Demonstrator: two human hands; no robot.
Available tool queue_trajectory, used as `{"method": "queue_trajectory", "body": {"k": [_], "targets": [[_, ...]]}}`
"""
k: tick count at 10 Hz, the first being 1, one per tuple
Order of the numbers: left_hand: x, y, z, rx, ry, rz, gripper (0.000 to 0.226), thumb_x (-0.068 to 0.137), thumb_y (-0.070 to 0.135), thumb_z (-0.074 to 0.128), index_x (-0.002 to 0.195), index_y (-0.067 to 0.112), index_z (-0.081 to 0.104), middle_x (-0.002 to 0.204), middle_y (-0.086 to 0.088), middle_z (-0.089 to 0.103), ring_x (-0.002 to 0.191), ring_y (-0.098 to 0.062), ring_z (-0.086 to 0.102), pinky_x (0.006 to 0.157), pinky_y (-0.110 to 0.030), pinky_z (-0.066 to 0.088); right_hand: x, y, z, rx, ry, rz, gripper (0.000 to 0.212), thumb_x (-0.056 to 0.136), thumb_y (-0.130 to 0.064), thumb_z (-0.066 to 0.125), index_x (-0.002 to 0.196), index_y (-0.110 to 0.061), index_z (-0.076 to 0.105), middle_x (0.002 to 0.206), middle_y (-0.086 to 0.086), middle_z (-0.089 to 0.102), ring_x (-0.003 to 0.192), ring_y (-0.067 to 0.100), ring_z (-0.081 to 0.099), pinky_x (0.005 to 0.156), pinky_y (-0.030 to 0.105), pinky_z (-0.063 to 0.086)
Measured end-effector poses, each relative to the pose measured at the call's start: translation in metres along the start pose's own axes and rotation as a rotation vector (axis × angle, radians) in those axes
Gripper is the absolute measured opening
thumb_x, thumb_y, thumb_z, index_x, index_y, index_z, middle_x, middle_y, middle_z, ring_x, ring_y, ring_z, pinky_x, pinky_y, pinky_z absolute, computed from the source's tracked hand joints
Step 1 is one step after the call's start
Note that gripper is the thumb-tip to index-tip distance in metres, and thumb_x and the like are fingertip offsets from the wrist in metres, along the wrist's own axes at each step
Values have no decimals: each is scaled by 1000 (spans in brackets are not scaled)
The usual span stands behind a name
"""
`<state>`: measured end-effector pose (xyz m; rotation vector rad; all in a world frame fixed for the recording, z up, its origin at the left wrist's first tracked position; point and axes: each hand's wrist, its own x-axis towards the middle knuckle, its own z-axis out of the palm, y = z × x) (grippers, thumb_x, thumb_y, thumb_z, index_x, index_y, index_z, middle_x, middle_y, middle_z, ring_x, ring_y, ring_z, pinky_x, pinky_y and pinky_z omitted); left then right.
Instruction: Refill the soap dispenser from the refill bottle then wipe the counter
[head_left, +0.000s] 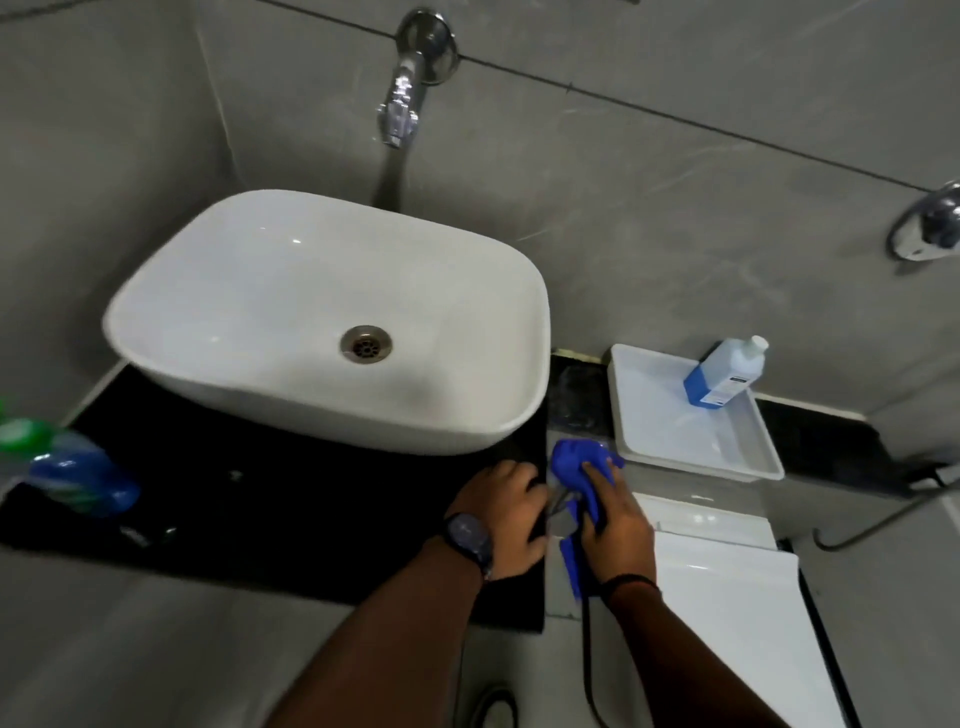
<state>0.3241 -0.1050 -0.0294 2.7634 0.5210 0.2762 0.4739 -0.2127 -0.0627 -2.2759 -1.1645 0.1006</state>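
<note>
While both hands worked at the counter's right edge, the white basin (291, 312) sat up and left of the grip, on the black counter (249, 499), with the wall tap (402, 98) above it. Beyond the grip and to its right, a white tray (675, 441) sat on the ledge; the refill bottle (724, 371), part full of blue liquid with a white cap, stood tilted in the tray's far corner. Far left of the grip, a blurred bottle with green top and blue body (67, 467) sat at the counter's edge; probably the dispenser, can't tell for sure. White toilet lid (727, 623) lay just right of and below the hands. Left hand (506, 525), watch (467, 540) on wrist, was curled over the counter's edge, fingers closed, touching the cloth side. Right hand (613, 530) pressed flat on the blue cloth (576, 467), fingers extended over it, cloth bunched ahead of the fingertips and trailing under the palm.
</note>
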Motion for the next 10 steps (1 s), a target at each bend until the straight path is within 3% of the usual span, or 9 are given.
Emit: {"method": "queue_trajectory", "body": {"k": [1,2,4,5,6,7,8,9,10], "targets": [[94,41,30,-93,11,2,44,70,38,63,106,15,55,109,-9,55,99,-31,52,80,-41,50,62,61,-40,27,145,201,47,85,-7,65,130,-14,56,138,16,52,121,37,53,101,43,43],[148,51,45,-147,-2,-56,42,74,37,61,109,15,55,113,-8,54,103,-30,50,84,-42,49,101,95,-56,29,176,249,43,89,-13,62,131,-15,55,138,15,52,120,37,54,102,43,43],[274,55,98,-171,-117,-190,33,83,36,56,107,13,54,114,-6,51,107,-26,49,88,-40,47,199,180,-50,-7,53,269,41,93,-19,57,134,-17,51,142,11,49,122,34,52,104,39,39],[304,41,128,-100,-111,-188,35,84,35,55,113,14,52,124,-7,47,116,-26,44,96,-37,43,229,210,-23,-43,-94,302,48,92,-14,55,138,-22,46,144,8,47,119,33,53,101,38,41],[314,27,146,-30,-114,-190,53,84,36,55,130,13,39,144,-9,32,134,-27,26,110,-37,25,239,223,-4,-78,-189,311,50,92,-15,53,140,-25,42,147,6,43,118,33,54,99,39,43],[324,10,164,50,-174,-168,70,87,40,50,142,9,19,155,-9,9,143,-24,2,115,-36,4,253,236,19,-97,-234,317,50,93,-23,53,141,-26,40,150,5,38,118,33,53,97,41,45],[323,9,168,53,-184,-132,70,87,41,48,142,8,19,156,-9,7,143,-22,-1,114,-33,0,251,236,29,-108,-281,311,52,92,-26,55,142,-25,38,151,6,34,123,33,49,100,42,44],[325,7,161,-25,-146,-117,69,87,43,50,141,9,23,155,-10,9,143,-23,1,114,-33,1,258,234,32,-110,-312,309,60,90,-28,58,144,-23,32,155,9,27,137,30,34,110,44,35],[325,3,150,-41,-156,-129,68,87,43,51,140,10,25,155,-10,12,143,-24,5,115,-35,6,262,229,27,-75,-236,347,64,89,-34,60,144,-21,31,154,9,30,140,29,28,113,45,30]]}}
